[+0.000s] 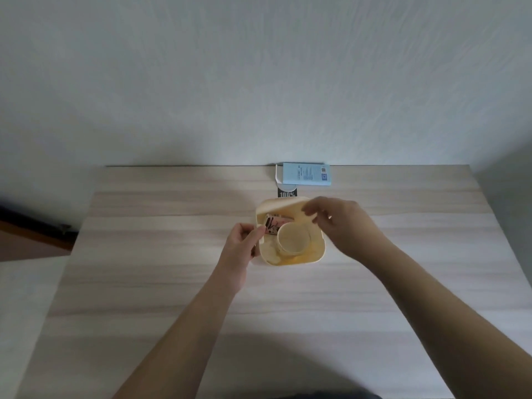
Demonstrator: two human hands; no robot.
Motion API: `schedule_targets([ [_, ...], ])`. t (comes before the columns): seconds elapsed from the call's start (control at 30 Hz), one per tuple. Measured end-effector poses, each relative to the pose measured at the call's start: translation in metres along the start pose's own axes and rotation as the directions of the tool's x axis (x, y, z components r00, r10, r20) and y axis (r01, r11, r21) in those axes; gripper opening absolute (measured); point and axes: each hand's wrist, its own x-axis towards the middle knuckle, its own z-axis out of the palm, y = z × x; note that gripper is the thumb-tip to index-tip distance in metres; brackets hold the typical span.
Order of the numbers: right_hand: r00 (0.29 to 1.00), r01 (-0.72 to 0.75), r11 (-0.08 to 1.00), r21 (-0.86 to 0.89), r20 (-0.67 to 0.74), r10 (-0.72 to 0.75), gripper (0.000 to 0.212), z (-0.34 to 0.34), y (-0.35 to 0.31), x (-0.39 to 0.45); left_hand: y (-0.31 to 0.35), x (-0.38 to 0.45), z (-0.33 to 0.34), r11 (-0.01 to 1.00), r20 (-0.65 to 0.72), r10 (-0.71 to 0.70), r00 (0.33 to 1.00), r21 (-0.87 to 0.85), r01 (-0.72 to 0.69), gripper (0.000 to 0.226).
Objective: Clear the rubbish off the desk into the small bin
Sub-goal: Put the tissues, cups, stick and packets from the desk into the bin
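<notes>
Both hands, left [241,245] and right [342,226], grip one bin [313,256] holding one cup [293,239], one box [306,174] behind

My right hand [342,226] covers the bin's [290,259] far right corner, and I can't tell whether it grips the lid [283,207]. The wrapper [272,224] sits half behind the cup [293,239]. The print on the blue box [306,174] is too small to read. My forearms leave the bottom edge.
</notes>
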Motion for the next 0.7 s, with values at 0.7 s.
schedule_targets([
  [0.7, 0.949, -0.099, 0.924, -0.369, 0.245, 0.199, 0.071, 0.079, 0.121, 0.179, 0.014, 0.049, -0.02, 0.996, -0.12, -0.054, 0.991, -0.082, 0.045, 0.031],
])
